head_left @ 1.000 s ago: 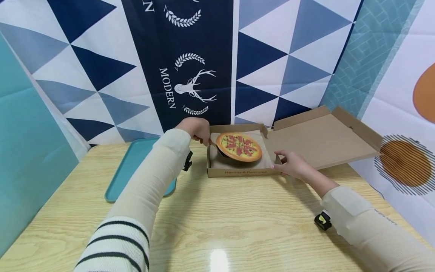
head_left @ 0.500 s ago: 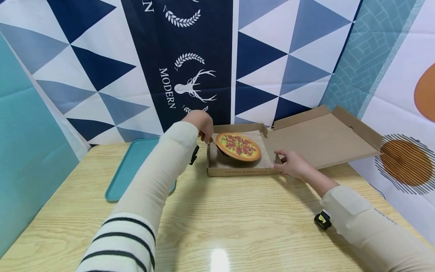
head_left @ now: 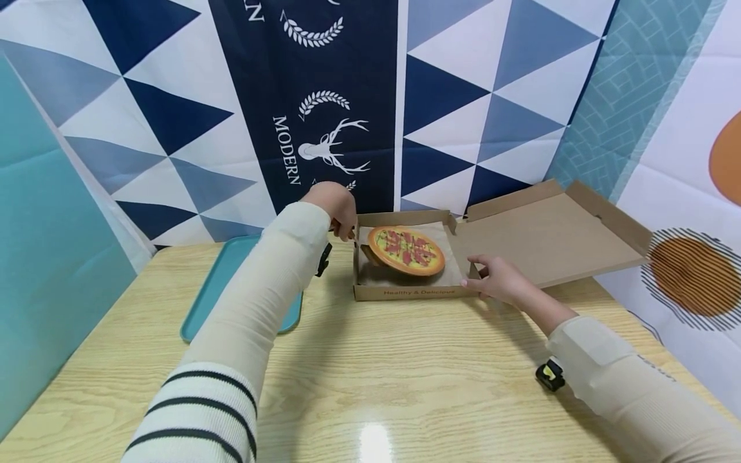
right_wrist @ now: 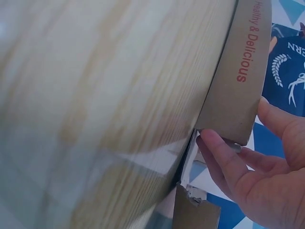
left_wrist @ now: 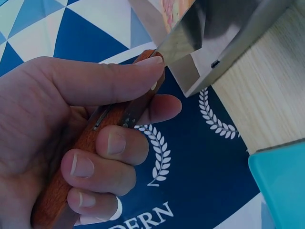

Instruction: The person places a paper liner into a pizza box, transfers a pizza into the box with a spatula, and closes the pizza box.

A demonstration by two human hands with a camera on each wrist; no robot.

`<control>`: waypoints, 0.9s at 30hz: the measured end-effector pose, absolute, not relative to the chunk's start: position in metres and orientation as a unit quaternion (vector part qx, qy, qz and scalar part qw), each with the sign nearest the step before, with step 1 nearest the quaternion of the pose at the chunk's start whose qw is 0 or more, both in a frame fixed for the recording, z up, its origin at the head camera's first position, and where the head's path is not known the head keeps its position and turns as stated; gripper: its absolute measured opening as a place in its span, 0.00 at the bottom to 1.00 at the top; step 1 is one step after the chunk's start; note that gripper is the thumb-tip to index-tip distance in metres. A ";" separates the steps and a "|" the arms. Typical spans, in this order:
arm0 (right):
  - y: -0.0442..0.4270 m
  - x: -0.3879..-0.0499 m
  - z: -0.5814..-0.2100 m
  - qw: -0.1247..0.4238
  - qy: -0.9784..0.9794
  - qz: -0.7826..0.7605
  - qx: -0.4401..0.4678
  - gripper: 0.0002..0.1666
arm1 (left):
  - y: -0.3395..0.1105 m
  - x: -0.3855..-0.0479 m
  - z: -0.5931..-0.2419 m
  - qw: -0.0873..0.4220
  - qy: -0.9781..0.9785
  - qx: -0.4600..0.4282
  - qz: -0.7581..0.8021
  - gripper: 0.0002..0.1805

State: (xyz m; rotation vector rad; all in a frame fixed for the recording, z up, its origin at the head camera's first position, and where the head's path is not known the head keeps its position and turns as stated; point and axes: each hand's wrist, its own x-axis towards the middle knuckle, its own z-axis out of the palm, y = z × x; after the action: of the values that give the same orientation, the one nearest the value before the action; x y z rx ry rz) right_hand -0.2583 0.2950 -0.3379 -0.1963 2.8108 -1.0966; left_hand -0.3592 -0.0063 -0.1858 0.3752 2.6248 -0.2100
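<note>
In the left wrist view my left hand grips the reddish wooden handle of a spatula, thumb along its top and fingers curled round it. The flat metal blade runs over the box's left side and under the pizza. That round pizza, topped with red pieces on yellow, lies tilted, its left edge raised inside the open cardboard pizza box. How far the blade reaches underneath is hidden. My right hand pinches the front right corner of the box between thumb and fingers, as the right wrist view confirms.
The box's lid is folded back to the right. A teal tray lies on the wooden table to the left, partly behind my left forearm. A patterned cloth wall stands close behind the box.
My left hand shifted right and up, then slightly back left with the spatula, whose blade now shows more at the pizza's left edge. The pizza barely moved; my right hand stays on the box.
</note>
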 end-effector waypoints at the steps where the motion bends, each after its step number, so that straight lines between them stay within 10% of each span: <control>1: 0.295 -0.258 -0.338 0.059 0.929 -0.361 -0.065 0.40 | -0.007 -0.359 -0.185 0.233 0.958 0.140 -0.091 0.05; 27: 0.294 -0.257 -0.338 0.054 0.933 -0.351 -0.063 0.40 | -0.020 -0.346 -0.160 0.214 0.944 0.143 -0.205 0.06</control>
State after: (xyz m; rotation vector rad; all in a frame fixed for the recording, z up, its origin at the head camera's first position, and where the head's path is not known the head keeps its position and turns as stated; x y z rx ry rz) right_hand -0.2571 0.2942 -0.3376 -0.1916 2.8333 -1.0671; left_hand -0.3457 -0.0198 -0.1601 0.3978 2.6210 -0.5685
